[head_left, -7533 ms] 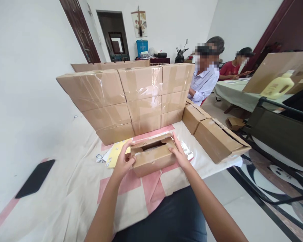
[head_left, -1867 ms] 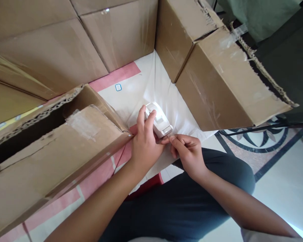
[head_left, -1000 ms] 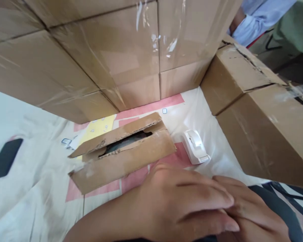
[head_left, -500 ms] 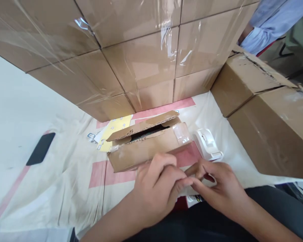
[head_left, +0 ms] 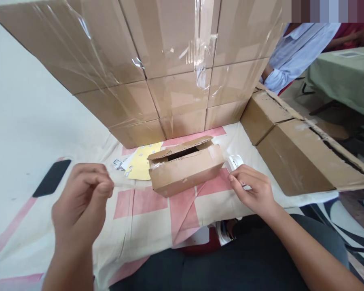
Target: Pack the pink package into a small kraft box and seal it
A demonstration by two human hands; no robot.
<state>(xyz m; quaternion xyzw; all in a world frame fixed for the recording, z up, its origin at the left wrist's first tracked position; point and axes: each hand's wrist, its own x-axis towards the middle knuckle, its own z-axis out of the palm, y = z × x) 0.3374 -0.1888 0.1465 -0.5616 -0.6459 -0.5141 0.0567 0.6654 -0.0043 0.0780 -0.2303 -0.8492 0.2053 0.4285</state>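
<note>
My left hand (head_left: 81,202) is closed in a pinch at the left of the cloth-covered table. A faint, see-through strip, apparently clear tape (head_left: 130,186), runs from its fingertips toward the cardboard box. My right hand (head_left: 253,188) is also pinched, right of the box; whatever lies between its fingers is too small to make out. Partly behind it stands a white tape dispenser (head_left: 234,161). Between the hands rests the small cardboard box (head_left: 186,171), its top flap raised and a dark gap showing, with tape at its ends.
A tall wall of taped cardboard boxes (head_left: 182,93) rises behind. More cartons (head_left: 294,153) line the right side. A yellow sheet (head_left: 144,161) lies left of the small box, and a dark phone (head_left: 52,178) farther left. A person in a light blue sleeve (head_left: 300,52) is beyond the cartons.
My hands were together in front of the box; they have moved apart, the left far leftward, the right slightly up. The box appears less hidden by my hands.
</note>
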